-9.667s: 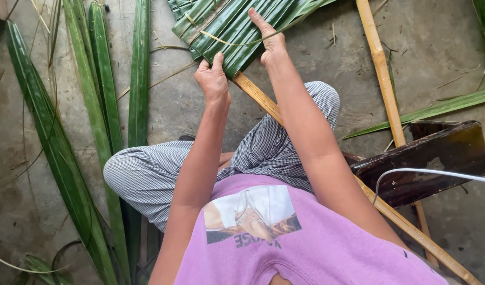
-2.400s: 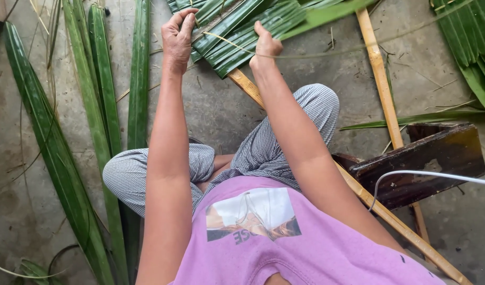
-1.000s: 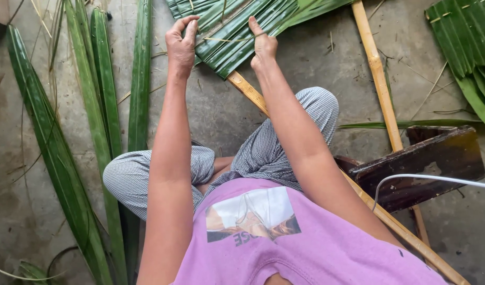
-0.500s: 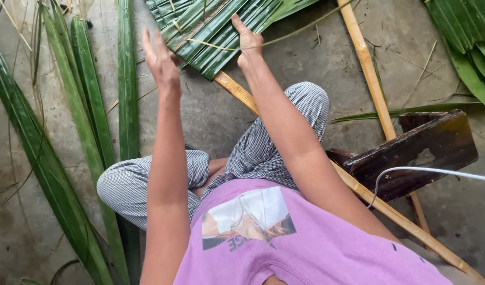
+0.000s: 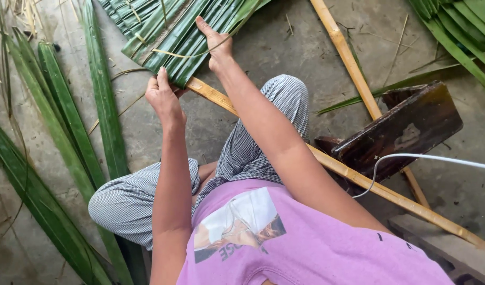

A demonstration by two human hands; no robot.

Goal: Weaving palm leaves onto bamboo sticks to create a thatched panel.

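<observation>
A panel of overlapping green palm leaves [image 5: 179, 31] lies folded over a long bamboo slat [image 5: 358, 182] that runs diagonally under my knee. My left hand [image 5: 166, 97] grips the near end of the leaves where they meet the slat. My right hand [image 5: 215, 43] presses flat on the leaf panel, pinching a thin pale fibre strip [image 5: 184, 54] that curves across the leaves.
Several long loose palm leaves [image 5: 102, 105] lie on the concrete floor at my left. A second bamboo pole [image 5: 348, 58] and a dark wooden stool [image 5: 406, 129] sit at the right, with more stitched leaves [image 5: 459, 31] at the top right. A white cable [image 5: 438, 158] crosses the stool.
My left hand, which was raised open beside the leaves, has come down and closed on the panel's near end. The view shifted left and down; my right hand stays on the leaves.
</observation>
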